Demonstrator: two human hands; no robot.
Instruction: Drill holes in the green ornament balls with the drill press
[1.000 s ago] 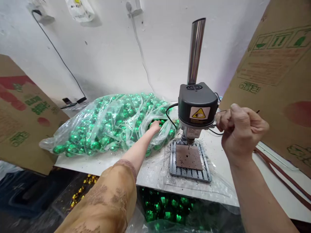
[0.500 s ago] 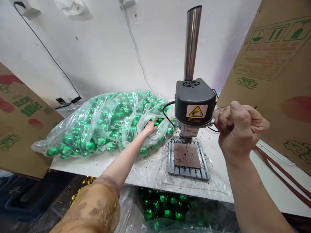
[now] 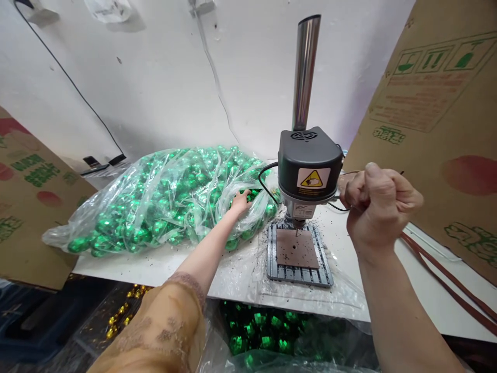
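Observation:
At the mouth of a clear plastic bag (image 3: 182, 207) full of shiny green faceted ball ornaments (image 3: 142, 228), my left hand (image 3: 241, 202) reaches in. Its visible fingers are apart beside the balls, with the fingertips partly hidden by the bag. My right hand (image 3: 382, 207) is closed in a fist around the feed handle (image 3: 337, 197) of a small black drill press (image 3: 308, 160). Below its chuck, the thin drill bit (image 3: 297, 232) points down over a brown square board (image 3: 297, 249) with a dark hole. That board lies on the slotted metal base (image 3: 301, 278).
Cardboard boxes (image 3: 423, 103) stand at right and left. Dark shavings surround the drill base on the white table (image 3: 229, 277). Below the table edge are more green balls (image 3: 266, 331) in plastic and gold balls (image 3: 118, 316). Brown straps (image 3: 438, 269) lie at right.
The view has shifted slightly. My left hand stays at the bag's opening with its fingers a little differently placed. My right hand keeps its grip on the handle.

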